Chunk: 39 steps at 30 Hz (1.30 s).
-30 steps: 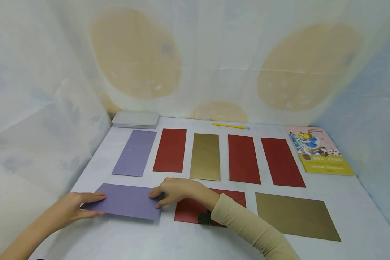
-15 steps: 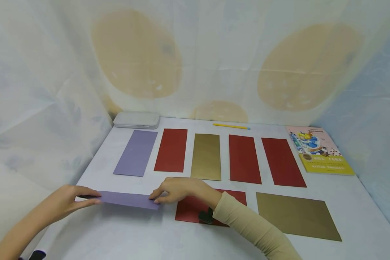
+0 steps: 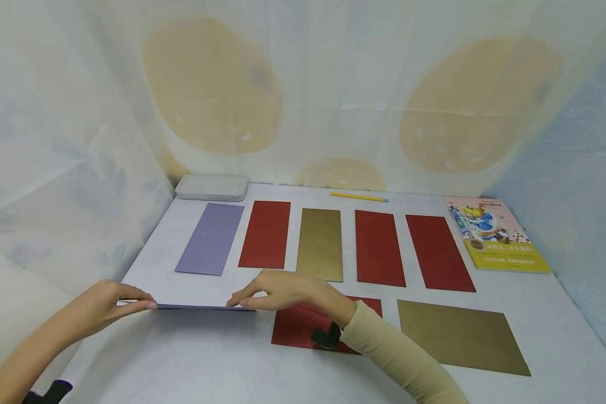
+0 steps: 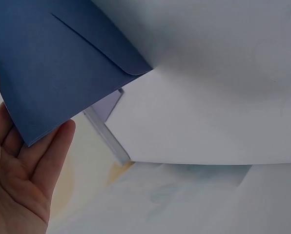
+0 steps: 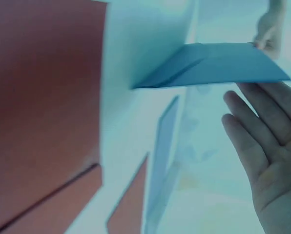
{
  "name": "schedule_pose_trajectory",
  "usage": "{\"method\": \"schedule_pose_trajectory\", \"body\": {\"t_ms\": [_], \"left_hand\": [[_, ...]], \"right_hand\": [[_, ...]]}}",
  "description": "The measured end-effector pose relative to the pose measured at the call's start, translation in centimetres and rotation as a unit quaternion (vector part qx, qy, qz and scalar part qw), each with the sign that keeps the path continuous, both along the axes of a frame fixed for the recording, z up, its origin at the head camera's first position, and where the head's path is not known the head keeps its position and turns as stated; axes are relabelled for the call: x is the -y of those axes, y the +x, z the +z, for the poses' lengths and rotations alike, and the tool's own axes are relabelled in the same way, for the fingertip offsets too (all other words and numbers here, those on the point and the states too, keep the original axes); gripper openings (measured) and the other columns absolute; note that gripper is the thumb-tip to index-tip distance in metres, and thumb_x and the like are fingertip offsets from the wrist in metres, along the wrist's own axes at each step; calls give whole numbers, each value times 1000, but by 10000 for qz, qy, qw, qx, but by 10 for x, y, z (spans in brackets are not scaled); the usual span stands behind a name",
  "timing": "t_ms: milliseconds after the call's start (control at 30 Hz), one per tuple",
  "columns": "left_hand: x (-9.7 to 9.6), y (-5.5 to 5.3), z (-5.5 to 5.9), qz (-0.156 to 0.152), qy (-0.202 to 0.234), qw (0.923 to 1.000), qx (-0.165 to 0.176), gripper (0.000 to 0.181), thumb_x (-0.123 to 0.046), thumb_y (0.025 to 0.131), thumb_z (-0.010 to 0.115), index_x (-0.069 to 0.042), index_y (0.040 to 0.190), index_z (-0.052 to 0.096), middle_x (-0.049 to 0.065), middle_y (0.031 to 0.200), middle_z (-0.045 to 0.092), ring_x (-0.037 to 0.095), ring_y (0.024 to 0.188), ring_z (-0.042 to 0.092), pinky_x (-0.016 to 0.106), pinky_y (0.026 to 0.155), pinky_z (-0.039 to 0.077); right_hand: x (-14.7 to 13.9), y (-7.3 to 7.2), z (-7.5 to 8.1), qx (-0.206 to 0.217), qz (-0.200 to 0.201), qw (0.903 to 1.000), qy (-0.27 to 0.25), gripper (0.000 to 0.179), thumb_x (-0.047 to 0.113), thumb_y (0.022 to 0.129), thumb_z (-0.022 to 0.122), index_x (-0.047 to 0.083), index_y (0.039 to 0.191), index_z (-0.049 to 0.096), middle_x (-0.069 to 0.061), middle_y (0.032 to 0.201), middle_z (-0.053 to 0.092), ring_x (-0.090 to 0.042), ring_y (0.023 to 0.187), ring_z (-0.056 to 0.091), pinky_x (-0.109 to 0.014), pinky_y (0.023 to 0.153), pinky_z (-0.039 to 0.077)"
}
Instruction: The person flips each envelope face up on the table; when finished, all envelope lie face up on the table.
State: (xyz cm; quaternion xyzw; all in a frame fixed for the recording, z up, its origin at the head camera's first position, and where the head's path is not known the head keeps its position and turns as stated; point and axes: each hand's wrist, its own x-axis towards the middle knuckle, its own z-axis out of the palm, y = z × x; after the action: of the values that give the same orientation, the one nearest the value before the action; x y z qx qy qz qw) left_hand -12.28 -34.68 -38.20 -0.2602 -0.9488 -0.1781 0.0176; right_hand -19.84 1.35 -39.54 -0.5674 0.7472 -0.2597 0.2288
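A purple envelope (image 3: 202, 307) is held above the white table, nearly edge-on in the head view. It looks blue in the left wrist view, where the envelope (image 4: 52, 73) shows its flap line. My left hand (image 3: 106, 303) pinches its left end between thumb and fingers. At the opposite end, my right hand (image 3: 278, 289) pinches it, index finger and thumb at the edge. In the right wrist view, several fingers of the right hand (image 5: 272, 146) extend along the envelope (image 5: 223, 63); the thumb is out of sight there.
Behind lie a purple envelope (image 3: 210, 239), a gold one (image 3: 319, 244) and red ones (image 3: 265, 234). A red envelope (image 3: 295, 328) lies partly under my right wrist, a gold envelope (image 3: 463, 336) to its right. A pale case (image 3: 212, 187), pencil (image 3: 358, 196) and book (image 3: 497, 233) sit farther back.
The purple envelope has tipped from showing its broad face to nearly edge-on, its near edge rising off the table. Both hands have kept hold of its ends and shifted slightly.
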Motion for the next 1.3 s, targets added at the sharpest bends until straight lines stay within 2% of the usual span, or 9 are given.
{"method": "schedule_pose_trajectory", "body": {"t_ms": [133,267,333,433,567,800,967,1100,1300], "left_hand": [[-1,-5,3,-7,-58,9998,192,7,-28,87,72,-24,87,78,-18,85,70,-4,77,61,29,65,53],[-3,-11,5,3,-48,9993,381,12,-29,88,71,-20,87,78,-14,84,71,-3,76,61,29,65,53],[-5,-15,6,24,-9,9992,411,12,-28,88,71,-19,86,79,-13,83,71,-2,75,62,28,63,52],[-8,-22,8,101,-18,9988,480,14,-29,89,70,-18,86,78,-9,84,72,1,76,64,27,63,52],[-12,-29,6,314,-52,9984,462,22,-31,90,69,-11,89,78,-4,86,73,11,78,67,30,64,53],[-11,-26,-15,14,283,9923,-1208,21,-20,69,86,-21,88,77,5,90,74,12,67,65,17,54,40],[-7,-21,-27,-4,584,9764,-2078,44,-14,56,90,-27,95,75,5,98,73,4,105,63,17,59,42],[-7,-21,-32,-11,611,9673,-2460,52,-15,53,89,-24,102,75,5,103,73,-11,117,46,21,72,48],[-9,-21,-35,163,482,9677,-2468,59,-18,49,91,-23,105,74,4,104,72,16,107,64,28,75,48]], "right_hand": [[-4,4,9,-132,129,9997,-167,35,21,101,47,17,133,61,9,129,60,8,118,48,-13,96,36],[-5,4,13,-548,150,9975,-423,37,19,98,56,16,134,59,8,129,61,9,75,53,-10,78,40],[-6,3,13,-679,131,9955,-654,38,18,97,59,15,134,59,7,129,61,9,69,50,-11,69,38],[-8,2,12,-779,88,9927,-915,40,13,94,62,13,134,60,4,129,61,8,90,59,-10,70,38],[-9,-2,13,-1018,-7,9912,-844,41,6,91,63,11,133,60,1,130,60,0,121,51,-9,86,40],[-9,-12,10,-1326,40,9900,-473,46,4,92,62,12,137,56,3,134,57,-2,124,49,-10,91,39],[-7,-17,7,-1389,0,9897,-341,49,2,90,64,13,137,55,5,134,57,0,122,50,-9,92,37],[-8,-21,6,-1437,-44,9890,-335,51,2,89,66,13,138,55,5,134,57,0,119,53,-9,90,40],[-7,-23,4,-1528,-108,9875,-364,50,3,88,68,13,136,57,4,131,59,-4,117,56,-10,88,41]]}}
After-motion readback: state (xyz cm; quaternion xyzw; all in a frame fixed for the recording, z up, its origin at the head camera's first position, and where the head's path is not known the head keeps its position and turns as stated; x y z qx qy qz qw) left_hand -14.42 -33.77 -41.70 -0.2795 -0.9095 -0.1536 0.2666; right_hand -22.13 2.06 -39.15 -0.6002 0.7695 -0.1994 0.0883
